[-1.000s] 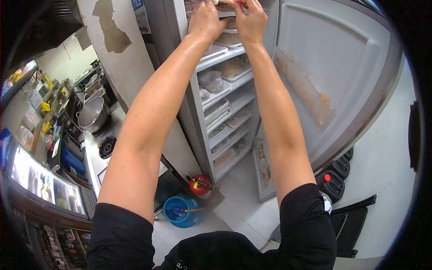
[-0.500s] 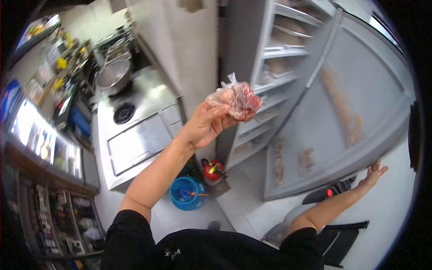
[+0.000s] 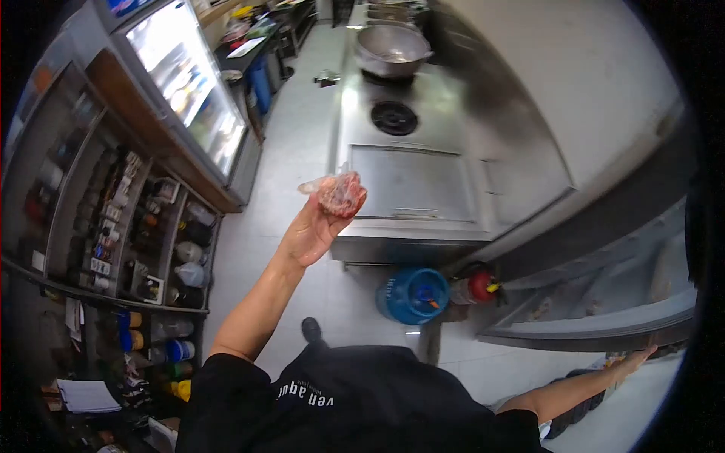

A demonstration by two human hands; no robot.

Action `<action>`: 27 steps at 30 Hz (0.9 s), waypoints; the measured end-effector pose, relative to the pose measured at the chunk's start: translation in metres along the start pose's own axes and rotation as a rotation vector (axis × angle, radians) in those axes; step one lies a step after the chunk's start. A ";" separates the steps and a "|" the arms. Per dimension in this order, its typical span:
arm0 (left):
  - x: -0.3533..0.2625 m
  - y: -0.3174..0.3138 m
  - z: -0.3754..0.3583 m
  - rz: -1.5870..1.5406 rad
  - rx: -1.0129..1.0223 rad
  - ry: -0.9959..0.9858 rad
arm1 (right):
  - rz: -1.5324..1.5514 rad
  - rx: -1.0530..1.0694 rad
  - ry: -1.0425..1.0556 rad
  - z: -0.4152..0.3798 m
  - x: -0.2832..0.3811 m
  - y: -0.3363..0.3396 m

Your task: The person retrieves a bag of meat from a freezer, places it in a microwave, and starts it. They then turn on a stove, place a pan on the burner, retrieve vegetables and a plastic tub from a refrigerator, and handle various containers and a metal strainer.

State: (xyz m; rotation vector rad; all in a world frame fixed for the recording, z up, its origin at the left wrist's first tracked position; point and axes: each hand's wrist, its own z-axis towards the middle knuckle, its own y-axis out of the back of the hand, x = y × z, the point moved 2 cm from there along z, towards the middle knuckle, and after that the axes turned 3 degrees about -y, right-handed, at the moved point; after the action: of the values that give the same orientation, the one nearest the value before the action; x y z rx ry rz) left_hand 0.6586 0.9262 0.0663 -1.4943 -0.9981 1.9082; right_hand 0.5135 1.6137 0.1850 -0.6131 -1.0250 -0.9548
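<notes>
My left hand (image 3: 316, 225) is raised in front of me and grips a clear plastic bag of red raw meat (image 3: 338, 192) by its underside. The bag sits over the front edge of a steel counter (image 3: 423, 181). My right hand (image 3: 636, 358) is stretched out low to the right, fingers spread, pressing flat on the edge of the freezer door (image 3: 596, 329). It holds nothing.
The counter has a gas burner (image 3: 393, 117) and a large steel bowl (image 3: 393, 40). A blue gas cylinder (image 3: 412, 294) and a red extinguisher (image 3: 479, 287) stand below. A lit display fridge (image 3: 190, 83) and shelves of bottles (image 3: 151, 249) line the left.
Both hands left the freezer shelf. My left hand came away with the bag of meat, and my right hand dropped to the door edge. The view has turned left toward the counter.
</notes>
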 end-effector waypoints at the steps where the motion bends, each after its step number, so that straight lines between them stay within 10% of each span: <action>1: -0.024 0.026 -0.003 0.091 -0.042 -0.034 | -0.010 0.032 0.008 -0.038 0.015 -0.019; 4: -0.084 0.094 -0.003 -0.001 -0.031 0.039 | -0.007 0.217 0.326 -0.111 0.005 -0.071; 21: -0.359 0.334 0.223 -0.020 -0.104 0.086 | 0.364 1.422 0.080 -0.665 0.192 -0.614; 25: -0.443 0.414 0.278 -0.036 -0.246 0.045 | 0.353 1.763 0.215 -0.831 0.246 -0.730; 27: -0.487 0.456 0.311 -0.061 -0.252 0.011 | 0.575 1.962 0.614 -0.921 0.318 -0.766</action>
State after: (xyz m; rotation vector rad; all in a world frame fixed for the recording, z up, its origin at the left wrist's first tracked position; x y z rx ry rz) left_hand 0.5048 0.2075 0.0245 -1.5898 -1.3034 1.7811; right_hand 0.2963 0.3974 0.0913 0.9610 -0.6986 0.5708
